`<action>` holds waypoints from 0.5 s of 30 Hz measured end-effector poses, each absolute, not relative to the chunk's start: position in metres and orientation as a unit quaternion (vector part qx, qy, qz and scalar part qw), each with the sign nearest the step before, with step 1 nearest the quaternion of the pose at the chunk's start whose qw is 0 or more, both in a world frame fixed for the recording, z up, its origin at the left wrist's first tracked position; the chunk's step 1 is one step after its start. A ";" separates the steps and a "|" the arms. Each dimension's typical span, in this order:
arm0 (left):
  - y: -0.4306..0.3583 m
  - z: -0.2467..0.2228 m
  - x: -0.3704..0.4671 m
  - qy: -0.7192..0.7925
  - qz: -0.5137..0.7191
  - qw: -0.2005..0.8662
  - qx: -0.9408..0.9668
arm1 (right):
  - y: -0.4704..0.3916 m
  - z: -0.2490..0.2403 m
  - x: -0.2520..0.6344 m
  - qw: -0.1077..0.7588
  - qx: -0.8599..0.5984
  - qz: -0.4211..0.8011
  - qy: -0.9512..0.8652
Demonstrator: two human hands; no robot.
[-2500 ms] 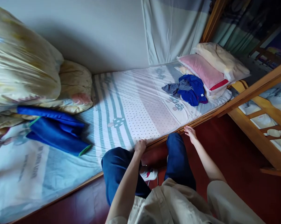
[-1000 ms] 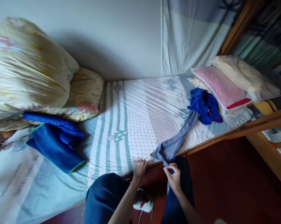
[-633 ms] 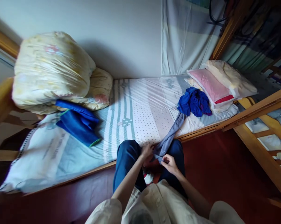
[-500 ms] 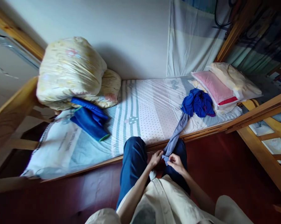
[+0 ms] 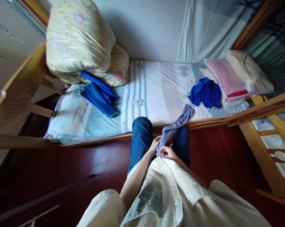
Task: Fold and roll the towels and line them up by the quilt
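A long grey-blue cloth [image 5: 174,125] runs from my lap to the bed's front edge, its far end lying on the mattress. Closed on its near end from the left is my left hand [image 5: 155,144]. My right hand [image 5: 168,152] pinches the same end from the right, close beside the other hand. Beyond the cloth's far end lies a crumpled bright blue garment [image 5: 206,92] on the bed. Folded blue cloths [image 5: 100,98] with a green edge rest at the left of the bed.
The bed [image 5: 161,107] has a striped, dotted sheet. A big yellow quilt [image 5: 79,37] is piled at its left end; a pink pillow [image 5: 226,75] lies at the right. Wooden bed rails [image 5: 263,110] stand on the right, above a dark red floor [image 5: 85,176].
Both hands have drawn nearer to my body with the grey-blue cloth. Its far end has come away from the blue garment. The camera view has tilted downward.
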State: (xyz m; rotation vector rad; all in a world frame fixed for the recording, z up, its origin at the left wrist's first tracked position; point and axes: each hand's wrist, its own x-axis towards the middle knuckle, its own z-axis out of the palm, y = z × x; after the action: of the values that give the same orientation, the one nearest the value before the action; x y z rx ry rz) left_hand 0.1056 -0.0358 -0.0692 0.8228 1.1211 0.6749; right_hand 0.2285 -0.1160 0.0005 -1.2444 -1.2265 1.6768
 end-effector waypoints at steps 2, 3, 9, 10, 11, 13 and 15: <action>-0.038 -0.058 0.097 0.528 0.345 0.690 0.355 | -0.116 0.006 0.227 0.338 -0.472 0.646 -0.496; -0.039 -0.051 0.093 0.536 0.362 0.675 0.354 | -0.117 0.008 0.228 0.329 -0.474 0.642 -0.505; -0.045 -0.005 0.057 0.538 0.444 0.560 0.447 | -0.125 0.001 0.232 0.268 -0.508 0.615 -0.541; -0.046 0.002 0.048 0.538 0.451 0.533 0.473 | -0.127 -0.002 0.233 0.256 -0.515 0.610 -0.546; -0.047 0.009 0.039 0.540 0.451 0.503 0.502 | -0.127 -0.004 0.233 0.241 -0.521 0.605 -0.551; -0.047 0.022 0.021 0.543 0.430 0.435 0.575 | -0.128 -0.006 0.233 0.213 -0.533 0.597 -0.560; -0.047 0.033 0.005 0.539 0.391 0.362 0.653 | -0.128 -0.004 0.231 0.196 -0.532 0.592 -0.573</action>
State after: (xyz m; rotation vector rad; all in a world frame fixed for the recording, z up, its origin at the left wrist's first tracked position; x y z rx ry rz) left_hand 0.0048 -0.0475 0.0327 1.6814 1.3870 1.0061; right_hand 0.2312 -0.1277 -0.0042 -1.4906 -1.6041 1.6600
